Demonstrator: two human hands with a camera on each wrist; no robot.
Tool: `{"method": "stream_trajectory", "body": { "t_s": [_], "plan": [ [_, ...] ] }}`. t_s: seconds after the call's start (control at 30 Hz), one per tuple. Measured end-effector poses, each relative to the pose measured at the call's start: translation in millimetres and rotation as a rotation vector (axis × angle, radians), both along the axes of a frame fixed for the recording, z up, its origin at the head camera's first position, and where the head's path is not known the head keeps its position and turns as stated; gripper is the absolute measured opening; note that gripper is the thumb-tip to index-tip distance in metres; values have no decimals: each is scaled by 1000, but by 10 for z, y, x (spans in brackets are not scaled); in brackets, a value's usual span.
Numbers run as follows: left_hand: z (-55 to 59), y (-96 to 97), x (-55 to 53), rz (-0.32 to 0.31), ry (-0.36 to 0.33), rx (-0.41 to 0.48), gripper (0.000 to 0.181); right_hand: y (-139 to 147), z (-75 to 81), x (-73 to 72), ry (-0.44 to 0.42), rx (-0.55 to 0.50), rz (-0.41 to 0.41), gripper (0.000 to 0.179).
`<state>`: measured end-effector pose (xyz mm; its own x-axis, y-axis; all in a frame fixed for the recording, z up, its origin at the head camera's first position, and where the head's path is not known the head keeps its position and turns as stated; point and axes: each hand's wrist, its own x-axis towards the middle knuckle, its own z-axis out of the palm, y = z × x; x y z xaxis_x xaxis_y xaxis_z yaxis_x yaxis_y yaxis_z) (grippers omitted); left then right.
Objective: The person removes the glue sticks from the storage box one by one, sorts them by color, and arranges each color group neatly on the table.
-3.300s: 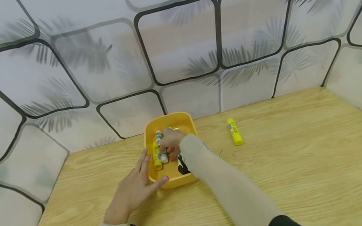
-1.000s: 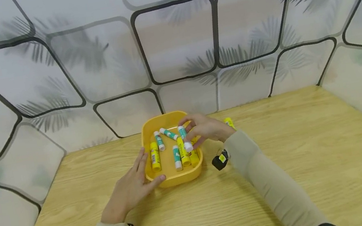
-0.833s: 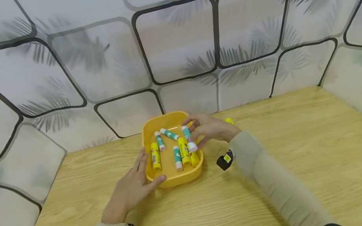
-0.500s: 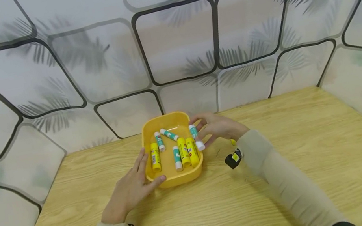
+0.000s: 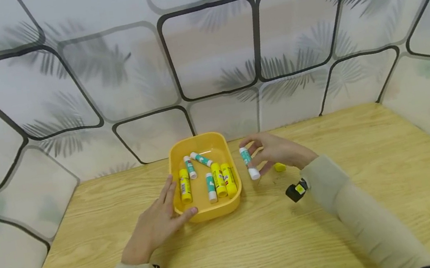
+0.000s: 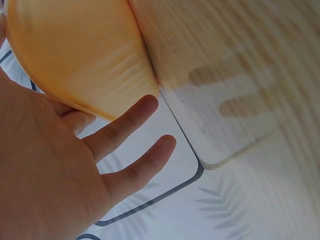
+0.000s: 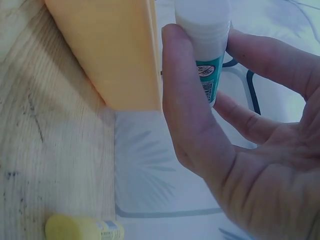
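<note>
My right hand pinches a white and green glue stick between thumb and fingers, just right of the yellow bin. In the right wrist view the white end of that glue stick points up past my thumb. My left hand rests with straight, spread fingers on the bin's near left side; two of its fingers stand off the wall in the left wrist view. Inside the bin lie several glue sticks: a yellow one on the left, two more yellow ones at the right, and smaller green-and-white ones.
A yellow glue stick lies on the wooden table behind my right hand, mostly hidden in the head view. Its end shows in the right wrist view. A patterned wall covering rises at the table's back edge.
My right hand reached into the bin, took hold of the green-and-white glue stick and carried it right, over the rim and out. The left hand has stayed on the bin.
</note>
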<state>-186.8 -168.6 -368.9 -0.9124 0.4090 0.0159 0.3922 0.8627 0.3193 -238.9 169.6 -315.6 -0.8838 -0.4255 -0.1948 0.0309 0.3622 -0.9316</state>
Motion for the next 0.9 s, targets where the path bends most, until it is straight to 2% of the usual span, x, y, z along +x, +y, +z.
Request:
{"method": "stream_trajectory", "body": {
  "t_s": [0.5, 0.7, 0.9],
  "plan": [
    [-7, 1, -11, 2, 7, -2, 92, 266, -71, 138, 53, 22, 20, 60],
    [-5, -4, -8, 2, 1, -3, 94, 348, -91, 221, 54, 43, 23, 60],
    [-13, -8, -9, 2, -2, -7, 93, 418, -176, 301, 39, 40, 27, 63]
  ]
}}
